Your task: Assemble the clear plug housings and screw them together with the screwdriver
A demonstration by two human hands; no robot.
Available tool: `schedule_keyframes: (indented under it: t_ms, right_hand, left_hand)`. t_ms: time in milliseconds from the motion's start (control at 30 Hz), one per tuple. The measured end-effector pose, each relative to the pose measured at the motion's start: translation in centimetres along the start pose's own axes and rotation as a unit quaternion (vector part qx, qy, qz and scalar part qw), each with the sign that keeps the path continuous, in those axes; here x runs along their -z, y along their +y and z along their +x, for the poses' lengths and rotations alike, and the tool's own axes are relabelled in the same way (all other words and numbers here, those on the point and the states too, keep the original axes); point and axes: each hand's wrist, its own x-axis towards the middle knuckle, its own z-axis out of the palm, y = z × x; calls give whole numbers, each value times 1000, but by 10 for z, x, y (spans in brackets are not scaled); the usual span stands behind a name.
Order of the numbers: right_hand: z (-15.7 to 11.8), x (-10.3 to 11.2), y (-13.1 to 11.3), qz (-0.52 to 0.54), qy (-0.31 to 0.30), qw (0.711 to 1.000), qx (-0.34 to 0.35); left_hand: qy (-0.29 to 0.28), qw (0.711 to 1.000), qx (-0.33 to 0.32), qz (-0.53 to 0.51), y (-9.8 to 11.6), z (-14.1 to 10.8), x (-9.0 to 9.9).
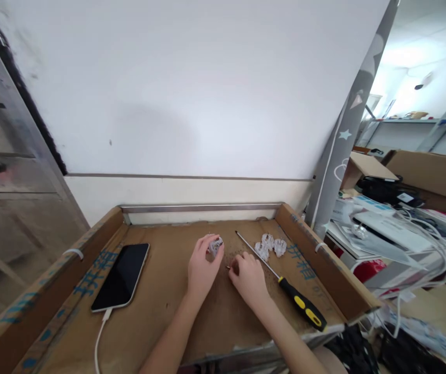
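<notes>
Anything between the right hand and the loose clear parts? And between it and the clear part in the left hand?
Loose clear parts: yes, the screwdriver's shaft runs diagonally between them and the right hand. Clear part in the left hand: nothing visible between, just a gap over bare cardboard.

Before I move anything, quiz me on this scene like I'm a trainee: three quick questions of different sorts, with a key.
1. True or false: the screwdriver lies with its black-and-yellow handle closer to the camera than its tip.
2. Fill in the colour: the phone has a ____ cable plugged into it.
3. Which thing do the fingers of the left hand hold?
a) the phone
b) a clear plastic piece
c) the screwdriver

Key: 1 true; 2 white; 3 b
</notes>
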Motion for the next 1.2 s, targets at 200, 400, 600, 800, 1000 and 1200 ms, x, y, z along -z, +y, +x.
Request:
schedule_keyframes:
  t_ms: [200, 400, 600, 800, 1000, 1200]
  right_hand:
    - [29, -8, 12, 75, 3, 997, 34]
    - [28, -4, 26, 222, 67, 972, 28]
    - [-3, 4, 26, 322, 71, 944, 9]
    - [-17, 9, 21, 323, 42, 945, 19]
    - [-12, -2, 17, 311, 22, 950, 25]
    - [-14, -8, 19, 326, 34, 945, -7]
  left_hand:
    - [4, 1000, 4, 15, -1, 0, 3]
    - [-77, 996, 6, 43, 1, -2, 2]
    - [-259, 961, -44, 84, 14, -12, 2]
    - [-301, 947, -64, 89, 6, -15, 11]
    - [-313, 940, -78, 113, 7, -19, 9]
    - [-310, 940, -69, 123, 9, -18, 7]
